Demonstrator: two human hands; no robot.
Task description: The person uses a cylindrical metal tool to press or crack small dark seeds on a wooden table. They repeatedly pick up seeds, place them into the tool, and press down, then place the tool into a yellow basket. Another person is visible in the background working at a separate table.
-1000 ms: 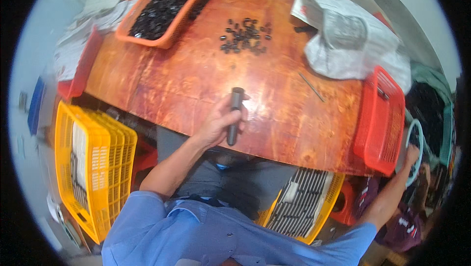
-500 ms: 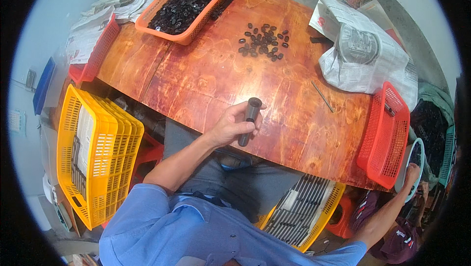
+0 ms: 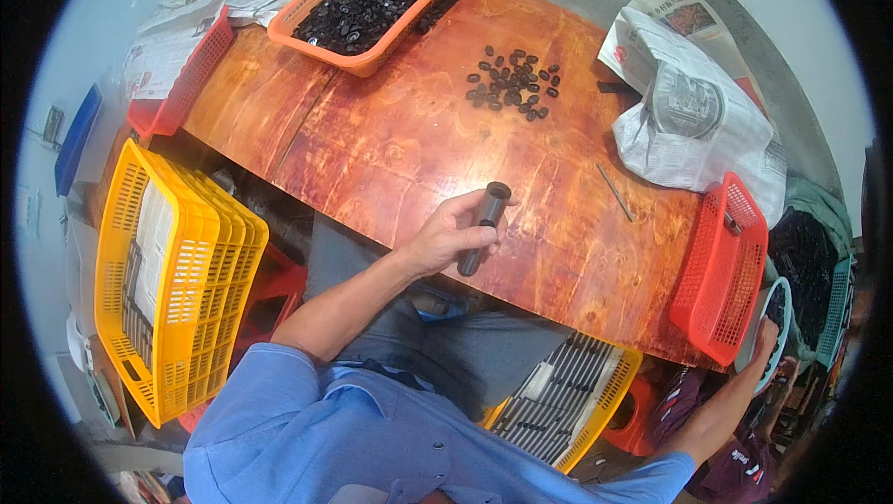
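In the middle, over the front edge of the table, my left hand [image 3: 445, 237] is wrapped round a dark cylindrical tube [image 3: 492, 203]. The tube tilts, with its round open end toward the top. My right arm stretches far to the right. There my right hand [image 3: 765, 340] is at a container with a pale blue rim [image 3: 786, 307], below the table's right corner. Its fingers are too small and too hidden to make out. Small black oval rings [image 3: 510, 82] lie loose on the table beyond my left hand.
An orange basket [image 3: 366, 63] full of small black parts stands at the back left. Crumpled newspaper [image 3: 688, 113], a thin metal rod [image 3: 615, 192] and a red basket [image 3: 721, 267] are on the right. Yellow crates [image 3: 200, 309] stand left; another yellow crate [image 3: 609, 411] holds dark rods by my legs.
The view has shifted slightly. My left hand still holds the tube in nearly the same pose. My right hand remains at the pale-rimmed container, a little lower in view.
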